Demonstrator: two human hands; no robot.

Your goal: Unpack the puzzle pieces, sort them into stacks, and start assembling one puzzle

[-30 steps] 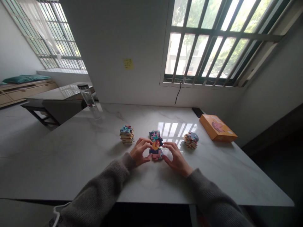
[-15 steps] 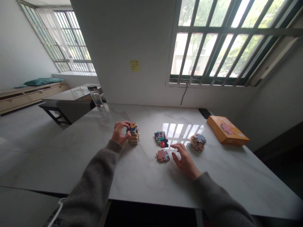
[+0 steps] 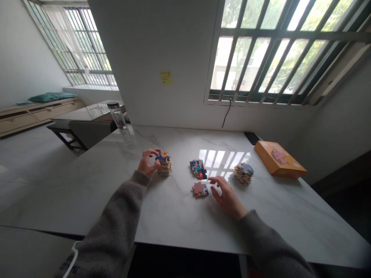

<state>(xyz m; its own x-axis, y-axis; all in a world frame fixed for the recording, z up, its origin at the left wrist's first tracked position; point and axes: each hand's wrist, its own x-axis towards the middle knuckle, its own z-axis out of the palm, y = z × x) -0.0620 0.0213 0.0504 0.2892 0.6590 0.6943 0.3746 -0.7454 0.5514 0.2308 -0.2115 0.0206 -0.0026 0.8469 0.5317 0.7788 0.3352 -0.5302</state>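
Note:
My left hand (image 3: pixel 148 162) is closed at a tall stack of jigsaw puzzle pieces (image 3: pixel 164 170). Its thumb and fingers grip the edge of the top puzzle piece (image 3: pixel 162 156), dark blue with an orange patch. To the right of the stack lie several joined puzzle pieces (image 3: pixel 198 169) in dark, green and red colours. Just below them is a brownish-pink group of pieces (image 3: pixel 199 189), lying apart from the others. My right hand (image 3: pixel 227 197) hovers or rests right beside it, fingers apart and holding nothing. A second stack of puzzle pieces (image 3: pixel 244 173) stands beyond that hand.
An orange box (image 3: pixel 278 159) and a black phone (image 3: pixel 251 138) lie at the back right of the marbled white table (image 3: pixel 174 216). At the back left stands a clear bottle (image 3: pixel 118 116) with a dark lid. A yellow note (image 3: pixel 166 78) sticks to the wall.
The top piece in my left hand now lies flatter on the stack; the hand has barely shifted. My right hand stays in place. The view has tilted slightly.

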